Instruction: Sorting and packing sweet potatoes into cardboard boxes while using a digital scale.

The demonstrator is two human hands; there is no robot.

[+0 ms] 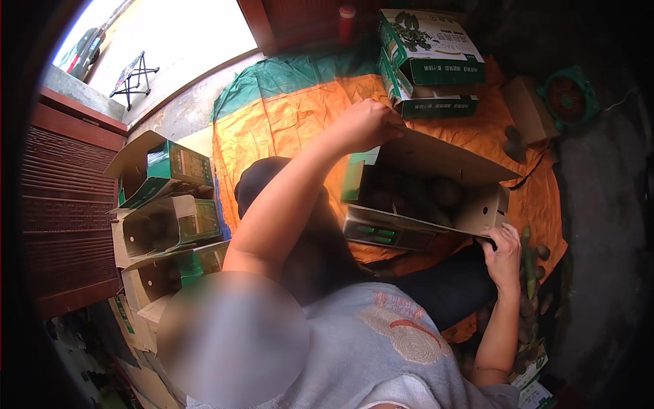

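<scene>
An open cardboard box [485,208] with green printed sides stands in front of me, with large dark brownish lumps [446,193] lying in its shadowed inside. Under its near side shows a digital scale [378,234] with a lit green display. My left hand [373,126] reaches across to the far left corner, fingers closed on the raised far flap [449,155]. At the near right corner my right hand [503,247] grips the edge of the near flap [415,219]. What the lumps are is too dim to tell.
Several open boxes [157,228] stand in a row at left. Stacked printed boxes [436,65] are at the back. An orange and green tarp [272,109] covers the floor. At right are a green fan [569,95], loose brown lumps [543,252] and a long green stalk [528,266].
</scene>
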